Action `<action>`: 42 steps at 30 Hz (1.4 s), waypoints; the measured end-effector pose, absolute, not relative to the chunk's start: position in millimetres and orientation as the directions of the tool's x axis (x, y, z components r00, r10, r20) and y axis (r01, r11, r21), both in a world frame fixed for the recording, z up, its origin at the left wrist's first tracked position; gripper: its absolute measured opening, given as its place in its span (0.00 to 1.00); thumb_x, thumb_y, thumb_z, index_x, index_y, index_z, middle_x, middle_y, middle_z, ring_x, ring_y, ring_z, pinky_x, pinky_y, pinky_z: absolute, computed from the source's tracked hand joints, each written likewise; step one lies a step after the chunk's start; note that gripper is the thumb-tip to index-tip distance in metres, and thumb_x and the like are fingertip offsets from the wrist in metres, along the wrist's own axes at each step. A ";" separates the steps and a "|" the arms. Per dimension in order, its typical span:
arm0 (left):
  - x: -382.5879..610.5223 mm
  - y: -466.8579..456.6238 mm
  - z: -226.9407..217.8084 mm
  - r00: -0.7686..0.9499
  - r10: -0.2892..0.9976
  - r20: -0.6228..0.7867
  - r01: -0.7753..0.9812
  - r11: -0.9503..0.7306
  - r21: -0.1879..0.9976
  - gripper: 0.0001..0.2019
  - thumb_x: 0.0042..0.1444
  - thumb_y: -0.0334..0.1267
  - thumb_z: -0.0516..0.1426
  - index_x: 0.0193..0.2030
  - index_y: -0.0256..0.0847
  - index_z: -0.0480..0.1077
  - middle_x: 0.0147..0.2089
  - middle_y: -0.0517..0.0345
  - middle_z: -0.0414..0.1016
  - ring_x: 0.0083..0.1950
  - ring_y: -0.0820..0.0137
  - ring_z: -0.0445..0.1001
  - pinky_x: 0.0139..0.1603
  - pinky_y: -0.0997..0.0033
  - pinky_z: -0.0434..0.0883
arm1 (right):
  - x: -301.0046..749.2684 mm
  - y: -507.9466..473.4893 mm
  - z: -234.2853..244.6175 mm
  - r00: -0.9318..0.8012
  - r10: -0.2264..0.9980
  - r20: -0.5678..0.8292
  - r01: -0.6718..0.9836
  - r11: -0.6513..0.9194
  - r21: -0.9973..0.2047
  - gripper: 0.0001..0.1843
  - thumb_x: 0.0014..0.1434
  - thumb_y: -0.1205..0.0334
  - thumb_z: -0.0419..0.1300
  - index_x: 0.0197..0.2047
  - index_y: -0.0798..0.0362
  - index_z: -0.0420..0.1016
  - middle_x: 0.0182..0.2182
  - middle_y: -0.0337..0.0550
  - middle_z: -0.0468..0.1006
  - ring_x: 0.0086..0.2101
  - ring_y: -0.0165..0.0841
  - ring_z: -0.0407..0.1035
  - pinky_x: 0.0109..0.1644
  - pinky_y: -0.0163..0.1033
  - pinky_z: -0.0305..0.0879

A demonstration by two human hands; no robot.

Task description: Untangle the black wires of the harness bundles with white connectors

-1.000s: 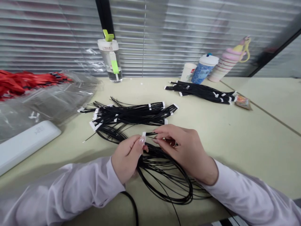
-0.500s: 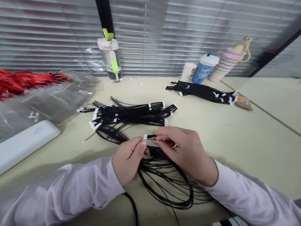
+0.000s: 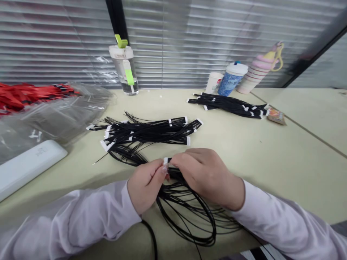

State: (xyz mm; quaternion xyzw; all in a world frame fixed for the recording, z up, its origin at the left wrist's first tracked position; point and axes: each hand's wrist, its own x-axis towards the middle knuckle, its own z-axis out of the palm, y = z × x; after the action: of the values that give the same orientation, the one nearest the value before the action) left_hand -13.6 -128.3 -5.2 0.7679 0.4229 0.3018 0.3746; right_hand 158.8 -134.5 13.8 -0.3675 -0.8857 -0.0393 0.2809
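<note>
Between thumb and fingers, my left hand pinches a small white connector. Black wires run from the connector's right side into my right hand, which is closed on them close to the housing. Its fingertips are partly hidden behind the hand. Below both hands hangs a looped bundle of thin black cables resting on the table. Just beyond them lies a pile of black wire harnesses with white connectors at the ends.
A second harness bundle lies at the back right beside a small packet. Behind it stand a paper cup, a blue cup and a striped bottle. At left are a water bottle, plastic bags and a white case.
My right hand has moved left toward the connector, and its fingers have curled in closer to it. My left hand keeps its pinch. The whole view has shifted slightly.
</note>
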 end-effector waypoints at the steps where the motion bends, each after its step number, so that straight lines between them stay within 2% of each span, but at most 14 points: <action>1: -12.9 -128.3 -5.3 0.445 0.885 0.133 0.426 -0.340 0.838 0.16 0.59 0.41 0.44 0.24 0.38 0.62 0.20 0.62 0.64 0.23 0.76 0.63 0.23 0.78 0.61 | 159.6 -133.9 14.8 -0.563 0.639 0.524 0.686 0.715 -0.136 0.06 0.58 0.68 0.50 0.33 0.54 0.67 0.24 0.37 0.69 0.25 0.27 0.60 0.30 0.33 0.56; 4: -10.7 -127.3 -6.8 0.337 0.941 0.044 0.402 -0.186 0.897 0.17 0.59 0.45 0.44 0.24 0.39 0.62 0.20 0.63 0.63 0.18 0.78 0.60 0.18 0.78 0.59 | 166.9 -131.6 21.0 -0.537 0.671 0.511 0.740 0.666 -0.096 0.08 0.58 0.66 0.51 0.41 0.54 0.67 0.32 0.42 0.71 0.32 0.30 0.64 0.36 0.35 0.61; 9: -9.8 -119.5 -11.7 0.156 0.980 -0.127 0.284 0.079 0.956 0.19 0.56 0.53 0.45 0.28 0.39 0.63 0.21 0.64 0.63 0.12 0.80 0.55 0.10 0.78 0.54 | 195.0 -111.4 27.9 -0.566 0.726 0.390 0.808 0.582 0.089 0.37 0.48 0.62 0.63 0.59 0.61 0.55 0.43 0.55 0.65 0.43 0.41 0.61 0.44 0.43 0.62; 11: -9.5 -116.9 -11.4 0.190 0.971 -0.143 0.274 0.087 0.958 0.19 0.55 0.53 0.47 0.27 0.38 0.64 0.21 0.63 0.63 0.13 0.80 0.57 0.10 0.79 0.55 | 204.7 -97.0 25.5 -0.538 0.726 0.428 0.834 0.532 0.146 0.36 0.50 0.58 0.61 0.59 0.61 0.55 0.44 0.56 0.65 0.43 0.42 0.60 0.43 0.44 0.62; 15: -6.6 -118.3 -6.7 0.164 0.964 -0.208 0.242 0.165 0.956 0.20 0.54 0.54 0.48 0.25 0.38 0.62 0.20 0.66 0.59 0.11 0.82 0.53 0.06 0.81 0.51 | 212.5 -78.1 22.5 -0.479 0.655 0.584 0.872 0.434 0.228 0.24 0.55 0.51 0.54 0.50 0.58 0.64 0.40 0.53 0.70 0.39 0.40 0.63 0.40 0.44 0.58; 18: -4.8 -122.3 -5.1 0.063 0.976 -0.210 0.165 0.197 0.966 0.19 0.54 0.54 0.49 0.25 0.38 0.61 0.21 0.66 0.58 0.11 0.83 0.53 0.06 0.82 0.52 | 217.9 -83.9 31.5 -0.391 0.790 0.472 0.910 0.408 0.071 0.22 0.53 0.45 0.54 0.39 0.57 0.68 0.25 0.43 0.70 0.27 0.33 0.62 0.32 0.38 0.56; 20: -4.6 -123.4 -6.2 0.034 0.978 -0.205 0.142 0.198 0.970 0.19 0.54 0.54 0.48 0.26 0.38 0.61 0.22 0.66 0.58 0.11 0.84 0.54 0.06 0.83 0.52 | 225.0 -95.4 42.0 -0.404 0.893 0.195 0.900 0.427 -0.088 0.19 0.55 0.46 0.53 0.28 0.55 0.68 0.17 0.36 0.64 0.20 0.26 0.57 0.25 0.34 0.52; 22: -4.7 -122.6 -8.0 0.048 0.978 -0.203 0.142 0.194 0.971 0.19 0.55 0.53 0.48 0.27 0.38 0.61 0.22 0.66 0.59 0.10 0.83 0.55 0.06 0.82 0.54 | 231.0 -108.3 52.2 -0.498 0.862 -0.093 0.853 0.467 -0.232 0.19 0.57 0.51 0.51 0.21 0.54 0.67 0.14 0.34 0.62 0.17 0.23 0.54 0.22 0.31 0.49; 24: -4.8 -121.3 -9.2 0.068 0.977 -0.201 0.150 0.189 0.970 0.18 0.55 0.53 0.47 0.27 0.38 0.61 0.21 0.66 0.60 0.10 0.83 0.56 0.06 0.82 0.55 | 229.5 -118.7 58.2 -0.605 0.764 -0.226 0.777 0.504 -0.377 0.16 0.59 0.58 0.51 0.23 0.53 0.69 0.16 0.33 0.66 0.18 0.22 0.57 0.23 0.30 0.52; 26: -5.0 -120.7 -9.6 0.076 0.980 -0.185 0.167 0.170 0.971 0.19 0.56 0.52 0.46 0.27 0.38 0.60 0.20 0.66 0.59 0.09 0.82 0.56 0.06 0.81 0.55 | 217.5 -124.8 57.4 -0.698 0.688 -0.198 0.674 0.538 -0.507 0.13 0.59 0.63 0.50 0.26 0.53 0.70 0.20 0.33 0.68 0.21 0.22 0.59 0.26 0.29 0.55; 29: -6.5 -121.7 -10.4 0.104 0.987 -0.122 0.227 0.096 0.969 0.19 0.57 0.52 0.45 0.28 0.39 0.61 0.20 0.66 0.59 0.10 0.81 0.57 0.07 0.80 0.55 | 187.4 -126.2 44.4 -0.729 0.685 0.003 0.543 0.581 -0.607 0.14 0.61 0.64 0.47 0.25 0.54 0.66 0.19 0.33 0.65 0.21 0.22 0.55 0.25 0.29 0.54; 34: -10.5 -122.8 -14.6 0.143 0.990 0.002 0.323 -0.049 0.945 0.18 0.57 0.51 0.45 0.28 0.39 0.63 0.24 0.64 0.64 0.14 0.81 0.58 0.12 0.79 0.59 | 157.2 -120.7 22.9 -0.708 0.697 0.114 0.478 0.591 -0.650 0.15 0.59 0.63 0.49 0.21 0.55 0.63 0.16 0.32 0.58 0.20 0.21 0.50 0.23 0.28 0.51; 38: -10.6 -121.9 -16.3 0.139 0.990 0.007 0.319 -0.051 0.947 0.18 0.58 0.51 0.45 0.29 0.39 0.63 0.24 0.64 0.64 0.14 0.80 0.57 0.14 0.77 0.58 | 158.3 -120.7 22.7 -0.674 0.724 0.145 0.495 0.588 -0.640 0.11 0.58 0.65 0.51 0.25 0.55 0.66 0.18 0.31 0.64 0.21 0.21 0.55 0.25 0.27 0.55; 42: -10.2 -121.0 -15.7 0.162 0.986 0.048 0.320 -0.099 0.942 0.18 0.57 0.50 0.46 0.27 0.39 0.64 0.23 0.62 0.65 0.18 0.78 0.61 0.17 0.78 0.61 | 159.2 -123.4 22.8 -0.661 0.728 0.183 0.518 0.619 -0.590 0.13 0.59 0.65 0.49 0.24 0.55 0.64 0.19 0.33 0.67 0.21 0.21 0.57 0.26 0.29 0.57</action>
State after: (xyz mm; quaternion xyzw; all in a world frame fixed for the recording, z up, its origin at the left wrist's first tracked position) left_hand -10.2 -121.0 -15.7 0.6310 0.5173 0.3889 0.4277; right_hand 159.2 -123.4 22.8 -0.3557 -0.8755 0.2529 0.2074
